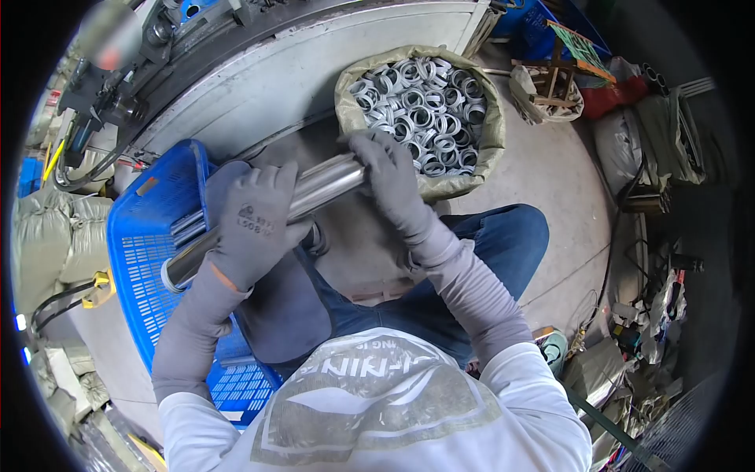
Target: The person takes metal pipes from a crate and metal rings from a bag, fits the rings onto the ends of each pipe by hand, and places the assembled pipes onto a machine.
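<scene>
A shiny metal tube (pixel 324 187) lies slantwise across my lap, held in both gloved hands. My left hand (pixel 255 224), in a grey glove with printing on its back, is wrapped round the tube left of its middle. At the upper right end, my right hand (pixel 385 182) is closed on the tube, its fingers covering that end. A pale ring (pixel 167 276) sits at the tube's lower left end, over the blue basket (pixel 126 236). Inside that basket lie more metal tubes (pixel 187 228).
A woven sack (pixel 494 130) full of grey metal rings (pixel 421 118) stands ahead. Behind it runs a pale machine panel (pixel 307 67). Machine parts (pixel 118 102) are at upper left; wrapped bundles (pixel 75 236) line the left. A wooden stool (pixel 554 82) stands at upper right.
</scene>
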`<state>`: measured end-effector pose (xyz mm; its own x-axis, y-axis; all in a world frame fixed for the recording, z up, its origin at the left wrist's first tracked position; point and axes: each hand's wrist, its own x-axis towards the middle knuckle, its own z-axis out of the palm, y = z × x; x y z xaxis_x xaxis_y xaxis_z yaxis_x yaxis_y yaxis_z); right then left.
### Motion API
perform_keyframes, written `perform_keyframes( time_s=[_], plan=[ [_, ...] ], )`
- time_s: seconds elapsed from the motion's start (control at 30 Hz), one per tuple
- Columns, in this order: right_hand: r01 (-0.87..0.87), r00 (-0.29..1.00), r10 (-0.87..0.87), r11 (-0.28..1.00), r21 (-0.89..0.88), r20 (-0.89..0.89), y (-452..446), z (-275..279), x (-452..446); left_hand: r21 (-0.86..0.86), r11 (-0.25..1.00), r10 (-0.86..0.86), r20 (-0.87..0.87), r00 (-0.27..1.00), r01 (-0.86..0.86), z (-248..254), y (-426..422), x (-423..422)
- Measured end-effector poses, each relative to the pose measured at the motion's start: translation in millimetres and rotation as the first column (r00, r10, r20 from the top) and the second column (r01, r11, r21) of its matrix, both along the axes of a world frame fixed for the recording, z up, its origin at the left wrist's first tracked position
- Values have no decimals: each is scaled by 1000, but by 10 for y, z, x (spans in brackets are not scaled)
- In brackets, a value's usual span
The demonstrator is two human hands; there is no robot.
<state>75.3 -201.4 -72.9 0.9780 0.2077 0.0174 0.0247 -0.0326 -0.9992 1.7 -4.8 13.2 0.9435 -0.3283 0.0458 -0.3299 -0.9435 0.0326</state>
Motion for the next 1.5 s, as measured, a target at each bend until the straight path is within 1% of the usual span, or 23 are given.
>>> perform_keyframes(
  time_s=[0.13,0.17,0.2,0.23,0.27,0.33,0.43,0.47,0.6,0.63,0.7,0.73,0.77,0.83,0.9,0.97,1.1,1.13,1.2,1.23,1.3,1.33,1.5],
  plan=[
    [179,981,-185,979,95,62,-460,-328,609,-6,1000,-6,115,993,7,-28,278,-164],
    [244,970,-242,968,-51,32,-648,-382,774,-8,1000,-2,119,993,3,-80,314,-197],
    [215,976,-190,899,-380,103,-725,-669,915,-35,999,22,120,993,-18,-131,335,-229],
    [194,981,-125,719,-667,151,-790,-1023,982,-63,998,38,119,992,-31,-167,339,-224],
    [103,992,-4,616,-781,128,-789,-1245,975,-67,997,33,121,992,-25,-185,339,-201],
    [-147,977,196,309,-940,-89,-626,-1105,843,-121,992,48,163,986,-29,-202,364,-228],
    [-70,936,351,196,-978,3,-562,-1373,741,-162,985,78,82,994,-64,-171,370,-271],
    [-93,958,283,149,-984,-47,-556,-1368,765,-157,985,80,83,993,-66,-148,390,-285],
    [-7,959,280,186,-983,46,-833,-1524,1009,-183,982,-63,-57,996,51,-43,444,-231],
    [111,963,215,237,-965,164,-990,-1798,1166,-218,972,-118,-121,986,89,-8,475,-209],
    [166,962,103,510,-844,252,-1106,-1220,1141,-169,983,-91,-91,992,75,112,474,-8],
    [124,988,-18,702,-701,156,-1153,-960,1131,-75,996,-45,9,999,46,201,462,173],
    [26,992,-94,810,-586,-86,-1080,-342,985,12,1000,-10,108,994,9,288,443,380],
    [106,987,-127,974,-198,-95,-1104,-108,852,73,997,-19,358,933,-7,462,420,952],
    [153,988,-149,984,95,-40,-1044,-60,779,81,997,-39,545,838,-7,560,465,1705],
    [175,980,-160,977,126,-121,-1017,-71,792,159,968,91,500,861,-194,771,393,2315],
    [81,992,-74,994,70,-100,-888,148,802,165,928,227,460,859,-333,871,519,3363],
    [99,995,-100,994,-47,-22,-892,64,838,167,927,225,464,857,-334,937,513,3486],
    [76,994,-80,996,-49,-80,-870,103,812,167,881,400,238,885,-443,1056,445,3700],
    [73,994,-77,996,-48,-77,-885,87,817,171,884,392,235,889,-435,960,529,3878],
    [68,995,-71,997,-44,-70,-914,55,834,128,932,246,458,854,-338,704,841,4208],
    [69,995,-74,995,-73,-70,-927,61,843,209,899,303,341,890,-386,703,858,4271],
    [83,994,-90,990,-115,-64,-965,-21,866,283,889,292,252,922,-359,496,842,4175]
  ],
)
